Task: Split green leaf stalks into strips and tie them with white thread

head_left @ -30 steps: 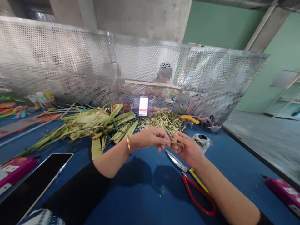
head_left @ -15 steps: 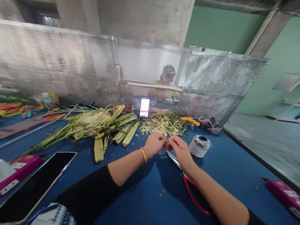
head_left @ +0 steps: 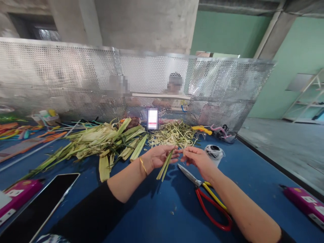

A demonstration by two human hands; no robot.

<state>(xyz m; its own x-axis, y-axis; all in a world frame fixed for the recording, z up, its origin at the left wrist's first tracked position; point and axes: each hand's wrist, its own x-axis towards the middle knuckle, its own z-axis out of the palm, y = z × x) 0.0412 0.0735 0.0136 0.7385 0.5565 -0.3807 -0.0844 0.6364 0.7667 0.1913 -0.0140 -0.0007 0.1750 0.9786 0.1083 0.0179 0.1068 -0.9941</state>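
Note:
My left hand [head_left: 163, 157], with a gold bangle at the wrist, is turned partly palm up. Its thumb presses a few narrow green leaf strips [head_left: 165, 168] against the fingers, and their ends hang towards me. Close beside its fingertips, my right hand [head_left: 196, 158] is pinched closed; whatever lies between its fingertips is too small to make out. Below the right hand lies a pair of scissors [head_left: 199, 183] with one red and one yellow handle, blades pointing away. A spool of white thread [head_left: 214, 154] stands just beyond the right hand.
A pile of husk-like leaves [head_left: 101, 138] lies left, beside a heap of thin shreds [head_left: 174, 134]. A phone [head_left: 48, 209] and purple box [head_left: 19, 197] lie front left; another purple box [head_left: 303, 202] is right. A perforated metal screen [head_left: 152, 74] stands behind, with people beyond it.
My hands have moved slightly apart, and the left has turned and opened out, bringing the green strips into view. More of the scissors shows. The whole view has shifted a little.

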